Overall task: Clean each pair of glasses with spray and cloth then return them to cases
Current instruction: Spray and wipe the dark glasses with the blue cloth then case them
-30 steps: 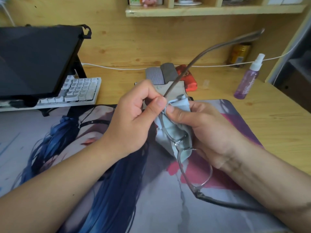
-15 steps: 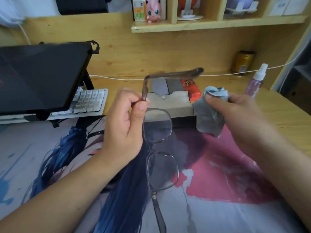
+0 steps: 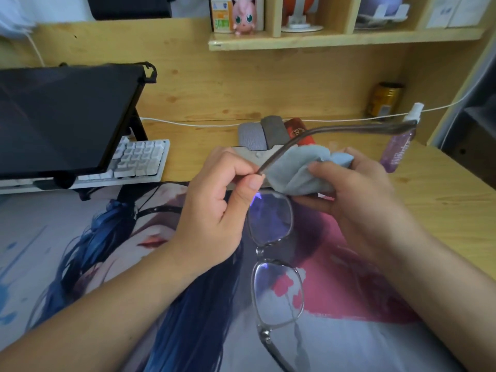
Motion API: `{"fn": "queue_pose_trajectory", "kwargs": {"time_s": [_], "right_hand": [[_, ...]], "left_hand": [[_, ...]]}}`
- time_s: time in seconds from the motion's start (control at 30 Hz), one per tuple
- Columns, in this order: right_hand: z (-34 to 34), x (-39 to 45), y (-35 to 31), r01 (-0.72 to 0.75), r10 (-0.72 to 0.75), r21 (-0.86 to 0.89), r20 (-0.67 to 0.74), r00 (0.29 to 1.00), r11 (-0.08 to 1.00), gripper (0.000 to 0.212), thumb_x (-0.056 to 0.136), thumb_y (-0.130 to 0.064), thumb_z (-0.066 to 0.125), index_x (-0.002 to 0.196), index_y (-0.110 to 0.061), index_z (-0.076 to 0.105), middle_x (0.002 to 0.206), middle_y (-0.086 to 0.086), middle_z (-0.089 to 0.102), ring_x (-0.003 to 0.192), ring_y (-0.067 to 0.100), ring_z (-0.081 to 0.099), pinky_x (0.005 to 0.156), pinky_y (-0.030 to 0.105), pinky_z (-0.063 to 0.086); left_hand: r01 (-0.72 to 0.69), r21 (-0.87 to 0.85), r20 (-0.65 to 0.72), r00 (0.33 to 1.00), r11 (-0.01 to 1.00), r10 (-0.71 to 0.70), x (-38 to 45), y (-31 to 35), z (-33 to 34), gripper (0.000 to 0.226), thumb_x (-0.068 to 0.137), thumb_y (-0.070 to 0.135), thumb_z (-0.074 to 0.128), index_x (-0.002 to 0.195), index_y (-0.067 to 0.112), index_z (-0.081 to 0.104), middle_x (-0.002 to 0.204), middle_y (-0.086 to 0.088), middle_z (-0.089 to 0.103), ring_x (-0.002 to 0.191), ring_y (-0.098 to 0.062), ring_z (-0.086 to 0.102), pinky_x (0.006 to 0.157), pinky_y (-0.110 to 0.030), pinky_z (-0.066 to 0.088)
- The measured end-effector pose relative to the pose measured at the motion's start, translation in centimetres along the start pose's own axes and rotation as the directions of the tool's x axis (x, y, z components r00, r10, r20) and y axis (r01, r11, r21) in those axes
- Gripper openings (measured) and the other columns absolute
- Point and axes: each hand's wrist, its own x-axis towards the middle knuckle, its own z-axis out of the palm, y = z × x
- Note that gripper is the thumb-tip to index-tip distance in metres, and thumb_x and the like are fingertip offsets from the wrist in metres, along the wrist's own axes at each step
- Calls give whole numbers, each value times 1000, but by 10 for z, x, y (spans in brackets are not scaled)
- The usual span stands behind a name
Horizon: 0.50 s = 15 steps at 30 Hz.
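Two hands meet at the middle of the frame above a printed mat (image 3: 67, 264). At the upper left sits a dark screen (image 3: 64, 116), with a white keyboard (image 3: 139, 159) just under its right edge. The left hand (image 3: 214, 208) pinches the glasses (image 3: 273, 259) between thumb and forefinger at the hinge of one arm. That arm sweeps up and right toward the upper right of the frame; the lenses hang below the hand, one under the other. Just right of the pinch, the right hand (image 3: 362, 200) grips a bunched grey-blue cloth (image 3: 300, 170), which touches the raised arm. Behind the hands lie grey and red cases (image 3: 257, 135). At the right stands a purple spray (image 3: 400, 146), with a gold can (image 3: 385, 99) behind it.
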Motion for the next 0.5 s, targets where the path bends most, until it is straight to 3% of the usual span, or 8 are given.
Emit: {"fn": "queue_pose_trajectory", "kwargs": {"time_s": [0.03,0.1,0.2,0.3,0.4,0.5], "right_hand": [[-1,-2,-1,-31,31,-2,42,999,1000,7,91,-3,62,98,-2,62,102,20,72,98,33,73,84,48,61],[-2,-7,1,-79,80,-15,175,981,997,37,82,-11,67,110,12,59,112,31,68,104,42,69,96,52,55],[1,-18,-1,-120,146,-94,376,915,988,54,81,-26,70,109,17,55,118,36,62,115,46,62,109,56,43],[1,-21,-10,-155,154,-36,468,870,987,38,92,-30,65,97,8,70,108,26,71,105,29,68,96,37,56],[-5,-16,-16,-242,202,36,436,877,970,24,95,1,50,102,7,72,107,23,73,103,32,70,94,40,58],[-2,-16,-16,-178,171,-23,421,891,984,17,83,8,63,99,4,67,99,23,73,90,31,72,85,38,61]], "left_hand": [[6,19,-3,1000,1000,-6,0,-2,-1,17,100,10,50,86,3,56,85,3,52,79,-23,51,75,-29,39],[27,53,-15,1000,998,-26,1,-6,-2,15,100,7,52,85,5,55,84,7,48,77,-23,49,75,-28,37],[36,92,-30,999,995,-33,3,-10,-5,15,100,8,52,85,7,54,83,8,46,77,-26,47,73,-31,37],[20,107,-24,1000,994,-18,3,-11,-6,15,100,8,52,85,5,55,83,7,46,76,-26,47,72,-34,38],[21,85,-37,999,996,-17,3,-10,-7,17,101,10,50,86,4,55,82,1,48,76,-29,48,70,-38,40],[-7,69,-44,999,998,10,3,-6,-6,17,100,10,50,85,3,54,82,2,47,76,-28,47,71,-37,39]]}}
